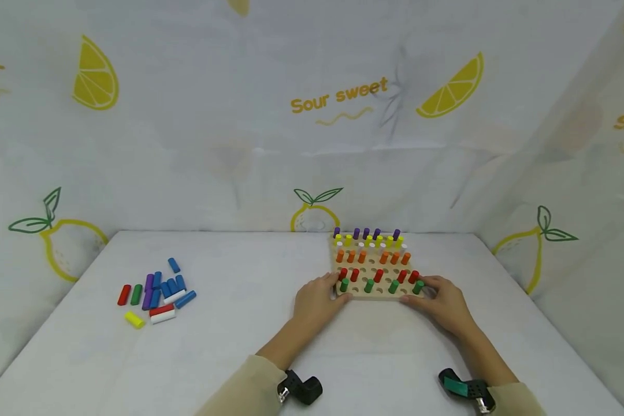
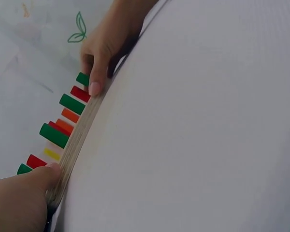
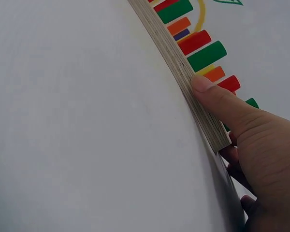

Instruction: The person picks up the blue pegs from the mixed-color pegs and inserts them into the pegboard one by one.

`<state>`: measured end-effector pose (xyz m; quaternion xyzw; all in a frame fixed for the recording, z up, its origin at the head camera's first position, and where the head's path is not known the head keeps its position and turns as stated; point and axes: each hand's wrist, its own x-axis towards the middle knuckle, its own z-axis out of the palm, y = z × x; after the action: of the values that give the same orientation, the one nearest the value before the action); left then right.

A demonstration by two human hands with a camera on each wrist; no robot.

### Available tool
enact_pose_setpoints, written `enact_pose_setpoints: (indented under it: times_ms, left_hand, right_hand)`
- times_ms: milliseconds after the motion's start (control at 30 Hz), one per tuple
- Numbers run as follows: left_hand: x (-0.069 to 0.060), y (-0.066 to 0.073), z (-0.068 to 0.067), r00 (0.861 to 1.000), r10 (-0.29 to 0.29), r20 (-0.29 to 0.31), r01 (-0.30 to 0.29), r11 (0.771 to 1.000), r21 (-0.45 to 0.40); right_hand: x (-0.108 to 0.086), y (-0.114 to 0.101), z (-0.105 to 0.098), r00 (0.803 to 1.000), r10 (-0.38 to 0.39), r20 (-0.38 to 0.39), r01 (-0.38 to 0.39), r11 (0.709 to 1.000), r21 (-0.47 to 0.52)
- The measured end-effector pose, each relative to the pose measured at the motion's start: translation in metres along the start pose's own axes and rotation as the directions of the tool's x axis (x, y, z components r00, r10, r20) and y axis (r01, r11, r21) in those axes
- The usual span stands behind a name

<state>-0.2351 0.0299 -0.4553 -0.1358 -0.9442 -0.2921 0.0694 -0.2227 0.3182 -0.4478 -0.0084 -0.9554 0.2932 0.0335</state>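
White tabletop (image 1: pixel 229 358). Left hand (image 1: pixel 314 297) grips left front corner of light-wood rectangular pegboard (image 1: pixel 374 297); right hand (image 1: pixel 444 303) grips right front corner, thumbs against front edge. Board lies directly between hands, front edge running left to right; longer axis cannot be told. Loose cylindrical pegs (image 1: pixel 173 286), mostly blue, well left of board, nearer left hand. Standing on board, front to back: green pegs (image 1: pixel 369 286), spaced apart; red pegs (image 1: pixel 378 275); orange pegs (image 1: pixel 362 256); white pegs (image 1: pixel 404 248); yellow pegs (image 1: pixel 348 240); purple pegs (image 1: pixel 366 233). Behind: white lemon-printed sheet (image 1: pixel 187 173).
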Motion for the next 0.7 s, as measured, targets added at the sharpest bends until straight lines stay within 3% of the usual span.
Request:
enact_pose_setpoints:
  times_ms: [233, 700]
  left_hand:
    - [-0.004, -0.028, -0.019, 1.000, -0.020, -0.023, 0.019, 0.999, -0.037]
    - [-0.019, -0.076, -0.053, 0.996, -0.058, -0.065, 0.057, 0.998, -0.017]
  right_hand:
    - [0.012, -0.022, 0.018, 0.999, -0.039, 0.007, 0.039, 0.999, 0.009]
    - [0.023, -0.072, 0.052, 0.998, -0.061, 0.033, 0.059, 0.997, 0.048]
